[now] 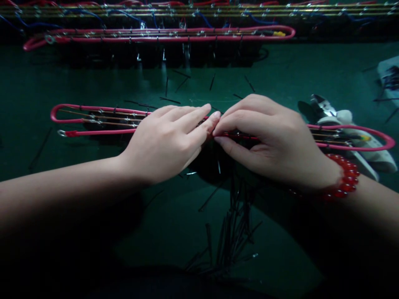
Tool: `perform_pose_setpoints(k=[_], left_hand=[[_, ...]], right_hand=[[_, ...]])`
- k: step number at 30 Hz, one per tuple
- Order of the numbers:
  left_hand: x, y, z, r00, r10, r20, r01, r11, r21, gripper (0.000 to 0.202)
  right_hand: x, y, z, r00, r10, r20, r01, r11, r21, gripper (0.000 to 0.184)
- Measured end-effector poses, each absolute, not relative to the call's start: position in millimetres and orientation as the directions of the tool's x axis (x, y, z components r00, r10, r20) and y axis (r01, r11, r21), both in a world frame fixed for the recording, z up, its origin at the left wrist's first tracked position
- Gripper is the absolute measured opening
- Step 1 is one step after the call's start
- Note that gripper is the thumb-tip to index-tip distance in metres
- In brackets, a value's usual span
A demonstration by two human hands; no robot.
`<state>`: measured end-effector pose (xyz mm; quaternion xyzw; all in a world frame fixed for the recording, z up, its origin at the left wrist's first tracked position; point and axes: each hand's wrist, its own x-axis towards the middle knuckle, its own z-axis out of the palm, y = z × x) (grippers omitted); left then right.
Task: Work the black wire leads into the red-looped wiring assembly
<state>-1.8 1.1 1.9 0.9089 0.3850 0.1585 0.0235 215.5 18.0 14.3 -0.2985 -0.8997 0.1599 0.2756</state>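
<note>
A long red wire harness [93, 120], looped at both ends with thin brown wires inside, lies across the green table. My left hand [170, 139] rests over its middle, fingers together and pressing on it. My right hand [268, 139], with a red bead bracelet at the wrist, pinches the harness right beside the left fingertips. What sits between the fingertips is hidden. Black cable ties [232, 224] lie in a loose pile just in front of my hands.
A second red harness [162, 34] and more wired assemblies lie along the far edge. White-handled cutters [339, 118] lie at the right, under the harness loop. Cut black tie ends [170, 99] are scattered over the green mat [93, 74]. A white object [388, 74] sits far right.
</note>
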Motion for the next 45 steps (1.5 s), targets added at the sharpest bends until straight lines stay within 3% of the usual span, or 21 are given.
perform_pose_setpoints(k=[10, 17, 27, 31, 38, 43, 45], left_hand=[[-5, -3, 11, 0.619, 0.673, 0.406, 0.716, -0.696, 0.062, 0.02], [-3, -3, 11, 0.55, 0.69, 0.47, 0.734, -0.668, 0.122, 0.021], [-4, -4, 10, 0.548, 0.67, 0.501, 0.694, -0.698, 0.176, 0.015], [-3, -3, 9, 0.527, 0.66, 0.536, 0.674, -0.709, 0.211, 0.012], [-1, -4, 8, 0.547, 0.685, 0.482, 0.678, -0.7, 0.224, 0.015], [0, -4, 8, 0.506, 0.736, 0.45, 0.707, -0.652, 0.272, 0.012], [0, -4, 7, 0.487, 0.761, 0.428, 0.721, -0.627, 0.293, 0.021]], right_hand=[[218, 20, 20, -0.653, 0.68, 0.334, 0.437, 0.698, -0.568, 0.009], [220, 20, 24, -0.514, 0.811, 0.278, 0.351, 0.495, -0.795, 0.002], [223, 26, 26, -0.434, 0.879, 0.197, 0.084, 0.257, -0.963, 0.01], [226, 30, 26, -0.433, 0.894, 0.116, 0.057, 0.155, -0.986, 0.007], [221, 24, 28, -0.414, 0.894, 0.173, 0.123, 0.243, -0.962, 0.006], [218, 27, 39, -0.25, 0.929, 0.273, 0.083, 0.302, -0.95, 0.005], [215, 32, 43, -0.189, 0.937, 0.294, 0.117, 0.319, -0.941, 0.008]])
